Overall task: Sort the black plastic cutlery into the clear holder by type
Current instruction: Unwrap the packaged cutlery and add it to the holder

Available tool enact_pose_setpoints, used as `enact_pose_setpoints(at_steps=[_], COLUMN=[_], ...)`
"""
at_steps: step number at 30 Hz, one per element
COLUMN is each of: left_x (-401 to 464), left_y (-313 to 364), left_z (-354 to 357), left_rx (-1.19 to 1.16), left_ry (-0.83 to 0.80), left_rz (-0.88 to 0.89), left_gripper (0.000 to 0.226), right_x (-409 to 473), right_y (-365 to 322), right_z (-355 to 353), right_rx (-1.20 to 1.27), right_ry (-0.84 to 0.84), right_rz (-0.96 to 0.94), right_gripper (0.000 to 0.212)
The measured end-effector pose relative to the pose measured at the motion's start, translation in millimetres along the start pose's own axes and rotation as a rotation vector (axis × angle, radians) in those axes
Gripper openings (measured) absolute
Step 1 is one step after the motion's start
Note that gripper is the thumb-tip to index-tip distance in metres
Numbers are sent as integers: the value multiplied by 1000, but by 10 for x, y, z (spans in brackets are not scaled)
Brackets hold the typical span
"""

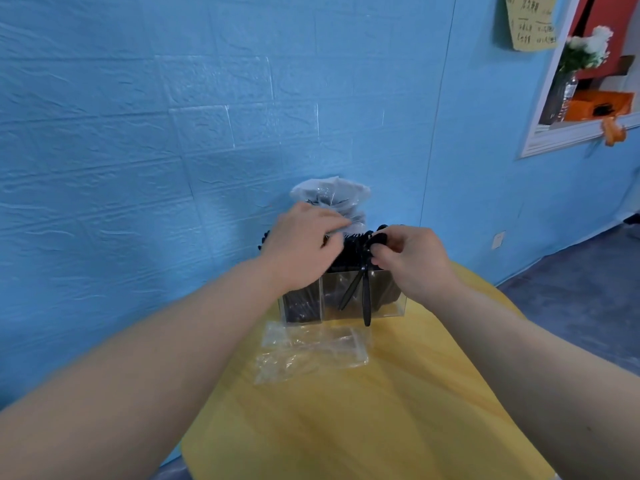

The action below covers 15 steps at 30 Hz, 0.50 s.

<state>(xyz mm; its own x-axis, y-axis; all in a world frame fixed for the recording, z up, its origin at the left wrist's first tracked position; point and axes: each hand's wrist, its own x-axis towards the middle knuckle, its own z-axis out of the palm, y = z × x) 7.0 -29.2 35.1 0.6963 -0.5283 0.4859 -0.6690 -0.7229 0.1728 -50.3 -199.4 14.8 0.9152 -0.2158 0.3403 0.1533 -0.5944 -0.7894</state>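
I see my right hand point(410, 259) pinching the top end of a black plastic utensil point(366, 289) whose handle hangs down in front of the clear rectangular acrylic holder point(341, 299) on the yellow wooden table point(346, 410). My left hand point(304, 244) lies over the black cutlery bundle point(353, 245) standing in the holder, fingers loosely bent (whether they clasp anything I cannot tell). A crumpled clear plastic bag point(311, 351) lies just before the holder; another bag point(332, 199) stands behind.

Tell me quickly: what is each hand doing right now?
Left hand: over the clear holder; grasp cannot be told.
Right hand: fingers pinch a black cutlery piece.
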Motion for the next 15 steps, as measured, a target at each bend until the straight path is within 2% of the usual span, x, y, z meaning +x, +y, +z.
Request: enact_pose_setpoints(at_steps=[2,4,6,11,13,15], left_x=[39,84,140,362,430,451], left_y=[156,227,258,222,208,204], left_z=[-22,-67,-172,-585,-652,-617], left_rx=[-115,-182,-178,-119,-38,45], left_ry=[-63,-61,37,418,449,410], left_rz=[37,-3,-43,-38,-8,20], left_gripper=[30,25,21,20,21,21], right_x=[14,22,25,37,32,24], right_y=[-34,-55,-49,45,76,93], right_z=[-6,-21,-71,-290,-322,-332], right_rx=[44,84,102,161,146,107], right_ry=[-9,18,91,270,284,297], right_rz=[-17,-34,-31,57,60,36], right_gripper=[18,24,24,14,15,18])
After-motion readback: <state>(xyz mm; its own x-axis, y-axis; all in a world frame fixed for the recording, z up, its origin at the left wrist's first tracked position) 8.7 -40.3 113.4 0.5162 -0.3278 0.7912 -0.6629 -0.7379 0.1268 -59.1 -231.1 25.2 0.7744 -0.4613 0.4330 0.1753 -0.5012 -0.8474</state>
